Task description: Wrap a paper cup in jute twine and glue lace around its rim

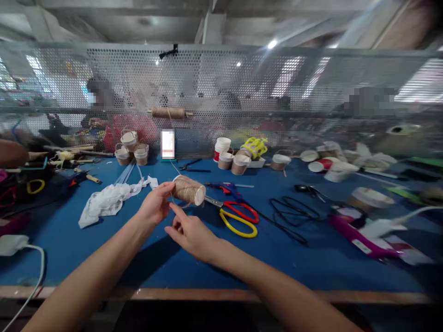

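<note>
My left hand grips a paper cup wrapped in brown twine, held on its side above the blue table. A strand of twine runs up from the cup to a twine spool mounted on the mesh screen. My right hand sits just below the cup, index finger stretched toward it, the other fingers loosely curled, nothing visibly in it. Scissors with red and yellow handles lie just right of the cup.
White cloth lies to the left. Wrapped cups and more cups stand by the perforated screen. Black cord, black scissors and a purple tool lie right. A person sits behind the screen.
</note>
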`<state>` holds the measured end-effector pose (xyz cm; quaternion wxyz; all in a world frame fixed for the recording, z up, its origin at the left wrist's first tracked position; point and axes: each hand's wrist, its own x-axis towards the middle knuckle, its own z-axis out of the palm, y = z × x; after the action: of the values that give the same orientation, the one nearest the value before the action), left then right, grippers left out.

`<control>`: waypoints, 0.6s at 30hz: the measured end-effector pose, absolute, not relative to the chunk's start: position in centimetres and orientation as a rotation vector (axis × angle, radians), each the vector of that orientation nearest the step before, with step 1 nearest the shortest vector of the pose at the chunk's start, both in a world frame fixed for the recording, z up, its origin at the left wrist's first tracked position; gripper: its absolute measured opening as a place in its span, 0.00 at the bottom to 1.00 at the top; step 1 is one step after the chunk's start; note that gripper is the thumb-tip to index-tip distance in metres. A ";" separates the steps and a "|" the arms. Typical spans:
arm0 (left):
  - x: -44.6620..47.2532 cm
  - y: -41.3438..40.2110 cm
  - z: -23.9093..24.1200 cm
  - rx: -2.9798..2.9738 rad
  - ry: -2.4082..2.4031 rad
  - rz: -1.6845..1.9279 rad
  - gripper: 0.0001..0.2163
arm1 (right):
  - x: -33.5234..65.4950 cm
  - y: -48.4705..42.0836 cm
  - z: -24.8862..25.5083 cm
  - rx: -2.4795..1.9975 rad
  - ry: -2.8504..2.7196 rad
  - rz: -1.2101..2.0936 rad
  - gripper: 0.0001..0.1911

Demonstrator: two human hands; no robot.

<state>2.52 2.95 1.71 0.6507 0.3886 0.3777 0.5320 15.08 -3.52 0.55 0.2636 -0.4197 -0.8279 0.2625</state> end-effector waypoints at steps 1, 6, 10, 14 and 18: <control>2.7 2.6 1.7 0.842 0.838 1.198 0.09 | 14.9 -3.3 0.1 -1.181 -2.235 0.719 0.31; 2.8 1.2 2.1 0.768 0.787 1.158 0.08 | 15.0 -3.0 -0.7 -1.182 -2.299 0.887 0.36; 2.5 1.2 1.8 0.827 0.820 1.164 0.07 | 15.2 -4.3 0.0 -1.061 -2.379 0.957 0.32; 1.9 2.0 1.4 0.989 0.889 1.174 0.07 | 16.5 -5.6 2.4 -0.849 -2.485 0.932 0.14; 0.7 2.2 1.5 1.251 0.933 1.109 0.05 | 20.0 -3.9 5.2 -1.195 -2.261 0.849 0.13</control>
<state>0.74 2.23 1.46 0.5755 0.5343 0.3986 0.4738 20.03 -3.95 5.23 0.2218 -0.4326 -0.8181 0.3072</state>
